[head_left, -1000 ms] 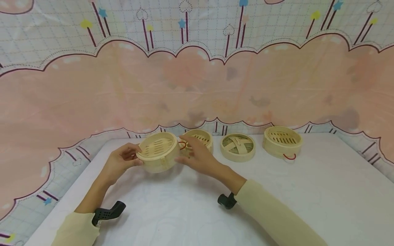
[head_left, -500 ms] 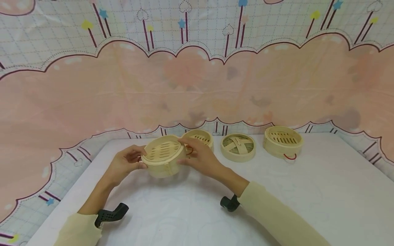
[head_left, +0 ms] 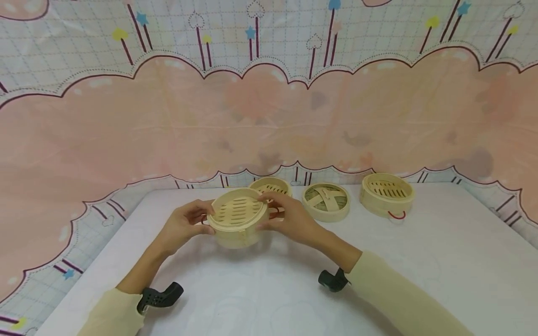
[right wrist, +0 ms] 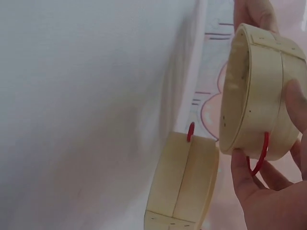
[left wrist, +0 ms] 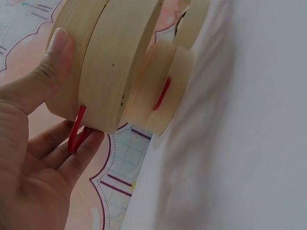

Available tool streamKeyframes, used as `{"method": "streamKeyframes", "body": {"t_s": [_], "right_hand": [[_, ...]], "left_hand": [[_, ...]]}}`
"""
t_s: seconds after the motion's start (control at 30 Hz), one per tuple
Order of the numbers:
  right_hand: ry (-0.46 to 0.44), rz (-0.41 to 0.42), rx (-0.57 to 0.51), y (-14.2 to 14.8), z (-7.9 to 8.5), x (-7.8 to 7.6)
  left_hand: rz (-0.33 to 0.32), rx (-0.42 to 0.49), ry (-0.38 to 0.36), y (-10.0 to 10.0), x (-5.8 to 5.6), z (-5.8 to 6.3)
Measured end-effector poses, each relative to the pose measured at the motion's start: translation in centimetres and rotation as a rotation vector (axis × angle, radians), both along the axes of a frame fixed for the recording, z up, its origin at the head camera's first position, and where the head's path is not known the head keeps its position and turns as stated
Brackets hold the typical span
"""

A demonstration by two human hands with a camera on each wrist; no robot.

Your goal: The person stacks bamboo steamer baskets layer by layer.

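Both hands hold a round bamboo steamer basket [head_left: 237, 219] with a slatted base, slightly tilted and raised off the white table. My left hand [head_left: 185, 226] grips its left side; in the left wrist view the thumb lies on the outer wall, fingers near a red loop handle [left wrist: 77, 129]. On the opposite side my right hand [head_left: 296, 221] grips the wall, with another red loop [right wrist: 261, 155] beside its fingers. Behind the held basket, partly hidden, stands a second steamer basket [head_left: 271, 185]. To its right lies a woven steamer lid [head_left: 325, 201], crossed by bamboo strips.
Further right on the white table [head_left: 441, 261] stands another slatted steamer basket [head_left: 386, 198] with a red loop in front. A patterned cloth [head_left: 269, 126] hangs behind the table's back edge. Black wrist cameras [head_left: 161, 296] sit on both forearms.
Both hands have carried the steamer basket to the right and a little nearer the person. It now covers more of the basket behind. The other basket and the lid have stayed in place.
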State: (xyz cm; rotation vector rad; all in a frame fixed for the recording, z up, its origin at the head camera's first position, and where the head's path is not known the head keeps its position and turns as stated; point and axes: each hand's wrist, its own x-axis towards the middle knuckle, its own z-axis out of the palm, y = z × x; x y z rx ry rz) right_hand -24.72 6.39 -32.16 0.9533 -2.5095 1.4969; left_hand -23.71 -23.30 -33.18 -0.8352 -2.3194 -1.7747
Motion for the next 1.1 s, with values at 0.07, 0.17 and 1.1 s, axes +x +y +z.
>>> {"method": "streamKeyframes", "body": {"t_s": [0.07, 0.17, 1.1], "right_hand": [[-0.003, -0.002, 0.006, 0.2, 0.2, 0.1], [-0.021, 0.006, 0.009, 0.7, 0.1, 0.4], [-0.154, 0.109, 0.056, 3.7, -1.5, 4.1]], "left_hand": [[0.011, -0.014, -0.005, 0.2, 0.1, 0.1], [0.027, -0.039, -0.017, 0.7, 0.5, 0.1], [-0.043, -0.099, -0.098, 3.0, 4.2, -2.3]]}}
